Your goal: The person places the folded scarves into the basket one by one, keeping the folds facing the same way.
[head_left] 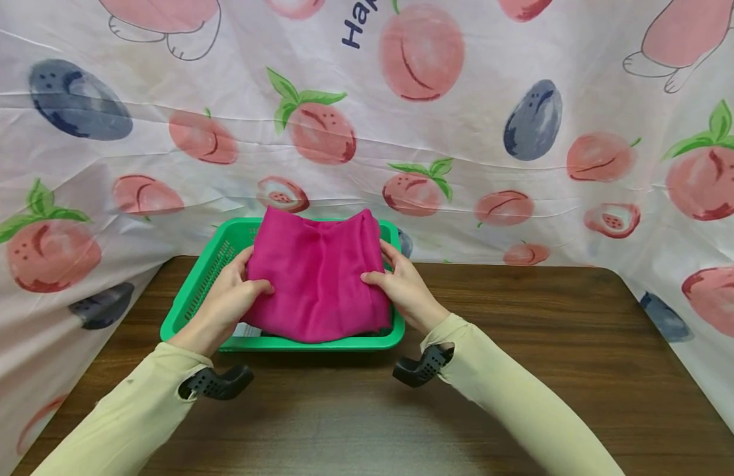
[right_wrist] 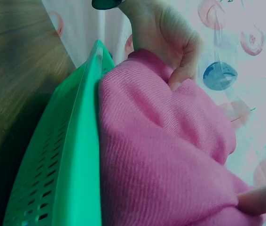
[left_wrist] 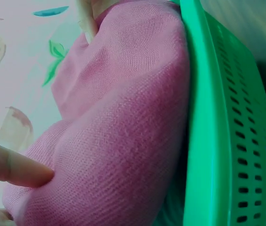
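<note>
A folded magenta knit cloth (head_left: 319, 277) is held over a green plastic basket (head_left: 188, 291), covering most of its inside. My left hand (head_left: 227, 301) grips the cloth's left side, thumb on the front face and fingers behind. On the opposite side my right hand (head_left: 405, 287) pinches it the same way. The left wrist view shows the cloth (left_wrist: 119, 117) bulging beside the basket's rim (left_wrist: 203, 117), with the left thumb (left_wrist: 20, 169) pressed into it. In the right wrist view, the right thumb (right_wrist: 260, 200) dents the fabric (right_wrist: 161, 141). The fingers behind the cloth are mostly hidden.
The basket stands at the back left of a dark wooden table (head_left: 319, 410). Behind it hangs a white curtain (head_left: 367, 132) printed with fruit. Something white (head_left: 246, 329) shows inside the basket below the cloth. Each wrist wears a black band mount (head_left: 218, 382).
</note>
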The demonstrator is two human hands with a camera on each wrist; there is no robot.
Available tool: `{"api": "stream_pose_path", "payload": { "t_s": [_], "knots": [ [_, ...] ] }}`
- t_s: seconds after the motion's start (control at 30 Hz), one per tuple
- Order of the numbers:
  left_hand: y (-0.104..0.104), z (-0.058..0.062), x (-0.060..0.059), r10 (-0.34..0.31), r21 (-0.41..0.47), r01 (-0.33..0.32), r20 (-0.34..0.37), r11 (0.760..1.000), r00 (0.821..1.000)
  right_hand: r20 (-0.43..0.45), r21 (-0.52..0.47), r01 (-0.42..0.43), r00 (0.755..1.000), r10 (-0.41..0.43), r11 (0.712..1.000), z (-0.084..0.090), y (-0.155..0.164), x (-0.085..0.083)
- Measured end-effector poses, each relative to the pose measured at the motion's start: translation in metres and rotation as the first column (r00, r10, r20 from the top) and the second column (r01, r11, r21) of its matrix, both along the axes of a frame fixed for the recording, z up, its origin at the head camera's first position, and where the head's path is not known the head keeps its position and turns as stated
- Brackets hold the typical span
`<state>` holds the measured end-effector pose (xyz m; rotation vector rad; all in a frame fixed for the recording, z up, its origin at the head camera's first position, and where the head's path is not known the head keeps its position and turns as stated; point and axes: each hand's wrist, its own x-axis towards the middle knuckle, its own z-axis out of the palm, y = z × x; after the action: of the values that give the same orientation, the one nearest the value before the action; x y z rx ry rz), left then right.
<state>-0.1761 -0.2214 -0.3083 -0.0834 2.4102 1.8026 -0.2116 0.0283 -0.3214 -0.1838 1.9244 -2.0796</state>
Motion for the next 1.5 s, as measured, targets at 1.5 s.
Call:
{"api": "stream_pose_path", "payload": {
  "t_s": [1.5],
  "knots": [
    [0.006,0.003,0.000,0.199,-0.360,-0.255,-0.185,0.897,0.962,-0.405,0.650,0.202,0.908,0.109,0.732,0.009,0.007,-0.010]
  ]
}}
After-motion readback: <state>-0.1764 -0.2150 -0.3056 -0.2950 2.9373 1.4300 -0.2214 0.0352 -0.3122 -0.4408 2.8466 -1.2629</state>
